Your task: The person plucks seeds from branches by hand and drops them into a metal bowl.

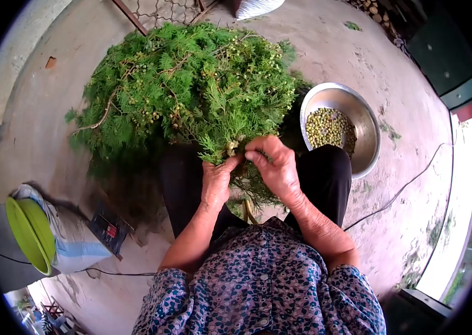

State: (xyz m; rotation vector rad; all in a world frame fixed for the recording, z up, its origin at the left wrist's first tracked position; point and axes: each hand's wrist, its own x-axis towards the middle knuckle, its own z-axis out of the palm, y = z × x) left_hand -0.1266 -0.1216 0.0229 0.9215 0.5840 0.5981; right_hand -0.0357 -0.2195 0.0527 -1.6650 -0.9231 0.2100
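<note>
A large heap of green conifer branches [180, 84] with small pale cones lies in front of my knees. My left hand [217, 177] is closed around a leafy sprig at the heap's near edge, with its thumb pointing to the right. Right beside it, my right hand [276, 167] is curled, thumb and forefinger close together at the sprig's small cones [232, 146]; whether anything is between those fingertips is too small to tell. A metal bowl [367, 131] stands right of my right knee and holds many small yellow-green cones [328, 128].
At the left stand a lime-green basin [34, 234] and a white and blue sack [74, 240]. A dark cable [398, 194] runs over the concrete floor at the right. A metal frame [163, 11] and a white sack [255, 8] are beyond the heap.
</note>
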